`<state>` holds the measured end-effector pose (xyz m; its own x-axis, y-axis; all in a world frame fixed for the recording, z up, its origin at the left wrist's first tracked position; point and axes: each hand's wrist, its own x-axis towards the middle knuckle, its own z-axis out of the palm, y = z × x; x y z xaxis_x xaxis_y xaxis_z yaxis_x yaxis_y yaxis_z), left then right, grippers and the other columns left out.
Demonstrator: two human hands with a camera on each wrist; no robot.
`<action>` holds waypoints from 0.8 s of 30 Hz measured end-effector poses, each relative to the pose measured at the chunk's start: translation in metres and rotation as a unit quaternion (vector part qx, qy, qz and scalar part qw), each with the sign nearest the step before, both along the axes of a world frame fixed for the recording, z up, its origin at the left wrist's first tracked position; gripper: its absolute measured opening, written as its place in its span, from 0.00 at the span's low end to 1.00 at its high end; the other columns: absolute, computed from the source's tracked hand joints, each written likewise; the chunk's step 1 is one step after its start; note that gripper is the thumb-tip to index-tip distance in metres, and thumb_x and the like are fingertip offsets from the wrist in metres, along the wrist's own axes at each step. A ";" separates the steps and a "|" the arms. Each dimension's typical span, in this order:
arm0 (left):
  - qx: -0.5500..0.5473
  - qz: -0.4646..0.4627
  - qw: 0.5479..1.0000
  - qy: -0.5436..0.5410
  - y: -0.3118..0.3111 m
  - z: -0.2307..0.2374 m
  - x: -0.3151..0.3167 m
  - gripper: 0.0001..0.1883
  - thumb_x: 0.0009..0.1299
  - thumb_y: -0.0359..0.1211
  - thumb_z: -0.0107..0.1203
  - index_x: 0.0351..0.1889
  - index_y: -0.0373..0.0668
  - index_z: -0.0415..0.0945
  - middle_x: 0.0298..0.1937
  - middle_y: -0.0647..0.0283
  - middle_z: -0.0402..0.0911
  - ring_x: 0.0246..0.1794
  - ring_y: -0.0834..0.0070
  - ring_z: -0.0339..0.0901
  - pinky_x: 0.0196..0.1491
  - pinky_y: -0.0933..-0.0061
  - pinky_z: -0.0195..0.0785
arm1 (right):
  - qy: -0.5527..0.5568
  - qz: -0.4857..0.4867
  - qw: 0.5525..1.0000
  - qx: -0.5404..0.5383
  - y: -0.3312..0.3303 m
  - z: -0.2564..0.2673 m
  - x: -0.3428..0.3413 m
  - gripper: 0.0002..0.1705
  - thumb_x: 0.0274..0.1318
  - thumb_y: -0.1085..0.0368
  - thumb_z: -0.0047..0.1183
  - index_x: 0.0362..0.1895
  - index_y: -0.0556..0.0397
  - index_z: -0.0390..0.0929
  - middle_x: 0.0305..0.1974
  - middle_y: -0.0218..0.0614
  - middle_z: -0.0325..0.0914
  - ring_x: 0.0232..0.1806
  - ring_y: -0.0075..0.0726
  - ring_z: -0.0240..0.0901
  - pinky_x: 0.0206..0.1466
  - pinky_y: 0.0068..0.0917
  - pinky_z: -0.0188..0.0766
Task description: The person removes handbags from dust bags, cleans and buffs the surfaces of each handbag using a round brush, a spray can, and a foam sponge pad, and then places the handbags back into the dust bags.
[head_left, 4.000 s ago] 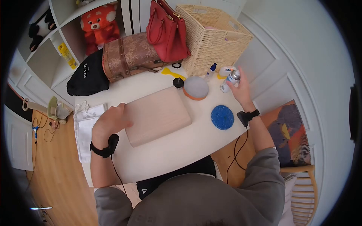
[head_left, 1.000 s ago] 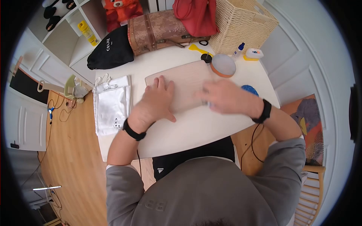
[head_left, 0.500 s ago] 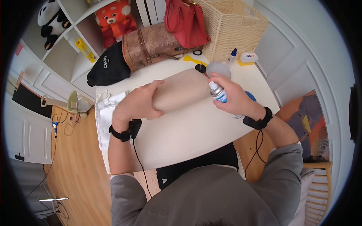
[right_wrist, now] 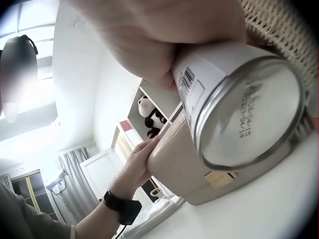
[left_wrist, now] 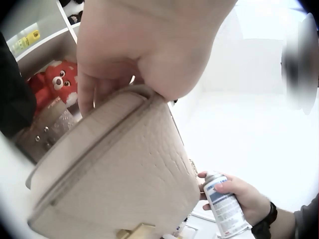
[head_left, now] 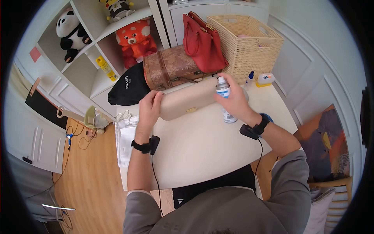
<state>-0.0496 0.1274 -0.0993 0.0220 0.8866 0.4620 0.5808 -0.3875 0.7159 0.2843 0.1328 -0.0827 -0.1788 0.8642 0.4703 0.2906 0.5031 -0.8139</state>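
A beige handbag (head_left: 187, 100) with a gold clasp (head_left: 191, 110) stands tilted up on the white table, its clasp side toward me. My left hand (head_left: 149, 111) grips its left end, and in the left wrist view the fingers reach over the top edge to the far side. My right hand (head_left: 238, 104) holds a white and blue spray can (head_left: 230, 116) upright by the bag's right end, fingers wrapped round the body. The can's silver base (right_wrist: 251, 117) faces the right wrist camera. A blue round thing (head_left: 266, 117) is mostly hidden behind the right wrist.
Behind the bag are a black pouch (head_left: 126, 87), a brown patterned case (head_left: 165, 68), a red handbag (head_left: 202, 45) and a wicker basket (head_left: 249, 48). White cloth bags (head_left: 126, 138) lie at the left. A small blue-capped bottle (head_left: 249, 79) stands at the back right.
The beige bag went from lying flat to tilted up, showing its clasp. My left hand shifted from lying on it to gripping its end. The right hand brought the can over from the right.
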 end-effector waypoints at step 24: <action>-0.045 -0.024 0.998 -0.037 0.004 -0.007 -0.002 0.35 0.59 0.40 0.81 0.60 0.36 0.75 0.51 0.57 0.86 0.52 0.71 0.83 0.57 0.68 0.77 | -0.279 0.109 0.939 0.172 -0.032 0.006 -0.022 0.27 0.51 0.72 0.61 0.59 0.48 0.77 0.50 0.43 0.79 0.47 0.59 0.82 0.49 0.47 0.82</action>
